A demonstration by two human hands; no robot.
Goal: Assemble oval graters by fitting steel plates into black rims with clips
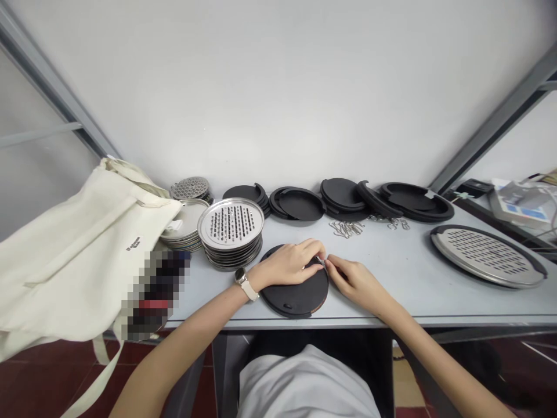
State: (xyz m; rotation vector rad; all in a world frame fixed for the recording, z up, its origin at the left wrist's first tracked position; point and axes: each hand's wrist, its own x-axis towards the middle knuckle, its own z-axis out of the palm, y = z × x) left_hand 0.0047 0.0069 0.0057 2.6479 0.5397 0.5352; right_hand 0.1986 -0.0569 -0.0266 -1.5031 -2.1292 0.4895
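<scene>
A round black plate (296,299) lies flat on the table in front of me, with a small slot near its front edge. My left hand (289,264), with a watch on its wrist, rests over the plate's upper part, thumb and fingers closed at its right rim. There a small shiny metal piece (321,262) shows between the fingertips of both hands; its exact shape is hidden. My right hand (353,281) pinches at the same spot from the right, its fingers curled. Behind the hands lies a loose pile of bent wire clips (346,229).
Left of the plate stand stacks of metal grater discs (231,226) and plain metal discs (190,216). Black round holders (300,204) line the wall. A large perforated disc in a black rim (489,255) lies right. A cream cloth bag (87,249) overhangs the left edge.
</scene>
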